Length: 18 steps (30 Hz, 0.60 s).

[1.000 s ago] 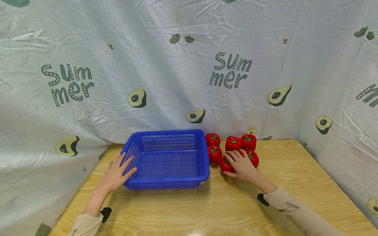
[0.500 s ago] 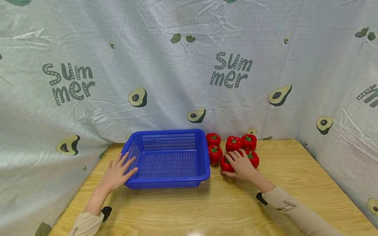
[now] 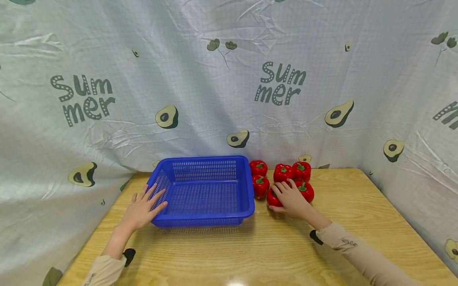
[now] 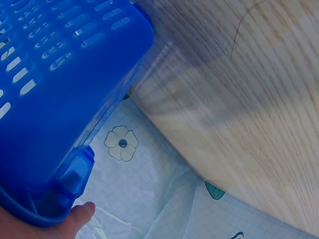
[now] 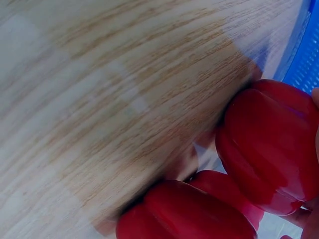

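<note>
A blue plastic basket (image 3: 204,217) with slotted walls stands left of centre on the table. My left hand (image 3: 138,211) rests on its left rim with fingers spread, some over the inside. In the left wrist view one fingertip (image 4: 85,213) shows just outside the rim. My right hand (image 3: 291,201) holds a red bell pepper (image 3: 273,198) at the front of a group, its fingers curved over the top and sides. That same pepper (image 5: 271,144) fills the right of the right wrist view, with parts of the fingers at the frame's edge.
Several other red bell peppers with green stems stand close by: a pair, front pepper (image 3: 260,187), against the basket's right side, and more, such as one pepper (image 3: 306,191), around my right hand. The wooden table (image 3: 229,258) meets a printed curtain (image 3: 200,99) behind.
Both hands keep their places on the basket and the pepper. Only a very slight shift of the head view and the right forearm shows.
</note>
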### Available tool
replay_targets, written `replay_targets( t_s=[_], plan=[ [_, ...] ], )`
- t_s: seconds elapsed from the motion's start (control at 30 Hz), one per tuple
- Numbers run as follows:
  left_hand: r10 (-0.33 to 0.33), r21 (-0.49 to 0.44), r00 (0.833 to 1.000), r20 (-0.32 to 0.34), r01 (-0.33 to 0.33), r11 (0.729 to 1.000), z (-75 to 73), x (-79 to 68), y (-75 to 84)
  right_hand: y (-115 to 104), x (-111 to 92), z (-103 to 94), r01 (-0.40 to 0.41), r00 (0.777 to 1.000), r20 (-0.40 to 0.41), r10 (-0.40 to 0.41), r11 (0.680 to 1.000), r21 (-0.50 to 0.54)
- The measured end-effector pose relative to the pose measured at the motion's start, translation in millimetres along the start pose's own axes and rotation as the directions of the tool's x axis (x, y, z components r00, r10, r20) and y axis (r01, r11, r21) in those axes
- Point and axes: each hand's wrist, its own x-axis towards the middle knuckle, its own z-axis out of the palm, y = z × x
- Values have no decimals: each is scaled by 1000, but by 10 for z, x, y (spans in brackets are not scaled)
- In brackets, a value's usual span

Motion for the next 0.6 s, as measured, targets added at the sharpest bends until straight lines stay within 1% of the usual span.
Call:
replay_targets(
  t_s=[0.17,0.37,0.6],
  plan=[
    [9,18,1000,-16,-9,1000,-9,-3,6,3,7,-5,11,1000,-8,-11,1000,1],
    [10,29,1000,-17,-9,1000,-6,-2,5,3,9,-24,9,1000,11,-9,1000,-2],
    [14,14,1000,-16,-14,1000,-4,-5,5,-2,16,-57,17,1000,18,-17,1000,-3]
  ],
)
